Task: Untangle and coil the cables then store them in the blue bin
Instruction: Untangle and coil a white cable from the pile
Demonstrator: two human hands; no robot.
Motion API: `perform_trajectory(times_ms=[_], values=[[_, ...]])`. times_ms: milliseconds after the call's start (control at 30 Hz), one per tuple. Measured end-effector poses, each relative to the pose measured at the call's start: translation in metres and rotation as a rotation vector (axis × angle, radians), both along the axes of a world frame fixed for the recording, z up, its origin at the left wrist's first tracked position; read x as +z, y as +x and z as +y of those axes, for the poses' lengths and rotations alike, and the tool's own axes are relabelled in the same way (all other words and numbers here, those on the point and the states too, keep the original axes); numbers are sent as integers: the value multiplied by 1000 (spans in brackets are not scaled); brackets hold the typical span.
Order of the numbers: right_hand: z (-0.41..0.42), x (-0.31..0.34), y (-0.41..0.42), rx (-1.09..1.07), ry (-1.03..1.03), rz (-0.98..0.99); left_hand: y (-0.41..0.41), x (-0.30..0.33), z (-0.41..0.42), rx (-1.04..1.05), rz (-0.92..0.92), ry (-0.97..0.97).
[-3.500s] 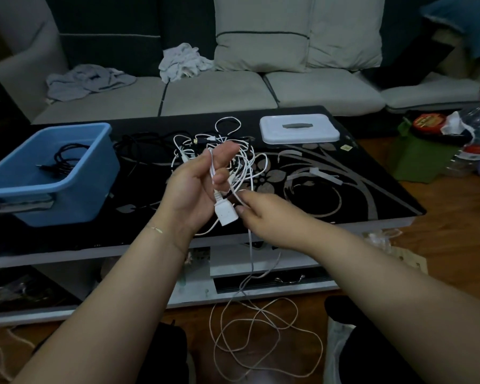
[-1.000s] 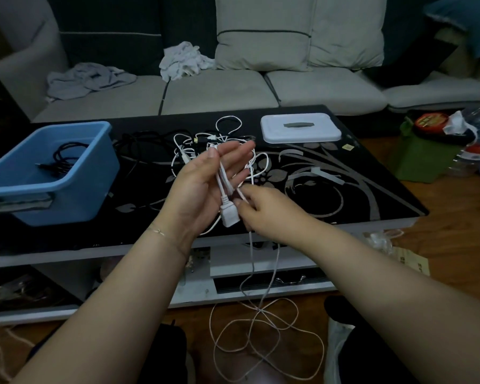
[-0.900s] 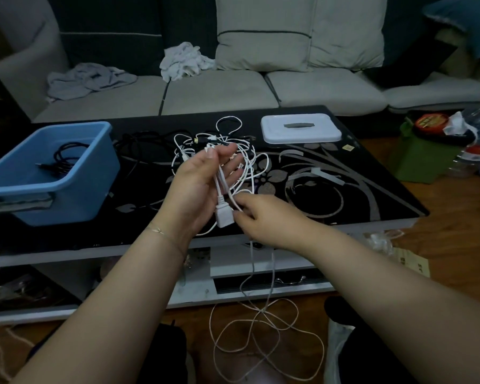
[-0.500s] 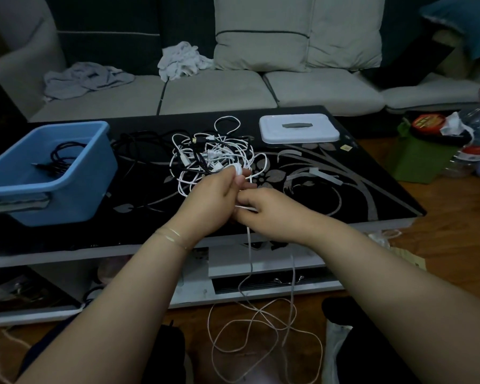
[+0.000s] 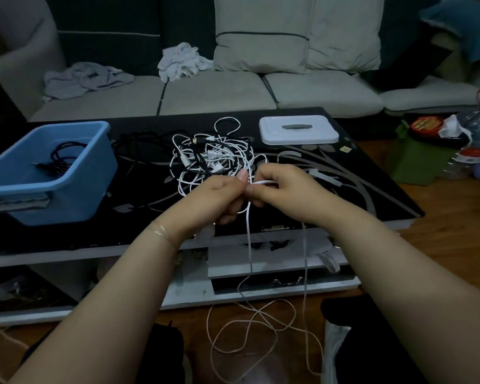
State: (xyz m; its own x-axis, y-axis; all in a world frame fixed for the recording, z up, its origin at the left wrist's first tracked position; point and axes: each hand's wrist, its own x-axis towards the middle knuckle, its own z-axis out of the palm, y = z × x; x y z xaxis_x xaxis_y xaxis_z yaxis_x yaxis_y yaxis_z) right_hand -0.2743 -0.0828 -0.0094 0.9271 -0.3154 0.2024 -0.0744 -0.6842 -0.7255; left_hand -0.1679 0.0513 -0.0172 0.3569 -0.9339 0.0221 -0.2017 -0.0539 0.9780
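Note:
Both hands meet over the front of the black table [image 5: 372, 195]. My left hand [image 5: 215, 196] grips a folded part of a long white cable [image 5: 249, 245], back of the hand up. My right hand [image 5: 281, 187] pinches the same cable beside it. From the hands the cable hangs down to loose loops on the floor. A tangle of white and black cables [image 5: 211, 157] lies on the table just beyond my hands. The blue bin [image 5: 75, 187] stands at the table's left with a coiled black cable [image 5: 60, 156] inside.
A white lid [image 5: 298, 130] lies at the back right of the table. Behind the table is a grey sofa [image 5: 219, 92] with cushions and crumpled cloths. A green box [image 5: 416, 162] and bottles sit on the wooden floor at the right.
My left hand turned from palm up to palm down and closed on the cable, hiding the white plug. Both hands moved forward over the table, and my right hand drew the cable rightwards.

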Motion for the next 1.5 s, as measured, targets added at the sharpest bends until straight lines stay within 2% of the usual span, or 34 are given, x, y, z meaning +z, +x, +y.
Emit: perform_trajectory(times_ms=[100,167,367,467,568,735,868,902,968,1169,1269,1402,1469,1503], values=[[-4,1,-1,71,226,-51,1,-2,2,-2,-5,-12],[-5,-3,0,79,327,-52,-2,-4,0,0,66,-55],[11,-13,10,-68,514,-173,-4,-5,-5,-94,325,-225],[16,-17,14,-139,584,-200,-10,-3,-8,-64,436,-254],[22,-17,15,-120,649,-215,-13,-3,-9,-15,546,-279],[21,-28,22,-168,422,-174,-10,0,-7,73,687,-274],[25,-29,17,-196,-45,67,-11,3,-9,72,735,-298],[28,-28,16,-194,-131,104,-11,3,-9,88,723,-309],[34,-24,15,-176,-178,144,-10,3,-9,129,667,-330],[41,-23,13,-32,-144,201,1,0,-9,284,531,-447],[40,-24,14,7,-196,224,-1,-2,-12,358,453,-436],[37,-19,10,42,-350,266,-5,-7,-15,441,95,-281],[38,-15,8,43,-332,243,-2,-10,-14,450,-63,-216],[37,-15,8,46,-291,226,2,-12,-13,456,-216,-165]])
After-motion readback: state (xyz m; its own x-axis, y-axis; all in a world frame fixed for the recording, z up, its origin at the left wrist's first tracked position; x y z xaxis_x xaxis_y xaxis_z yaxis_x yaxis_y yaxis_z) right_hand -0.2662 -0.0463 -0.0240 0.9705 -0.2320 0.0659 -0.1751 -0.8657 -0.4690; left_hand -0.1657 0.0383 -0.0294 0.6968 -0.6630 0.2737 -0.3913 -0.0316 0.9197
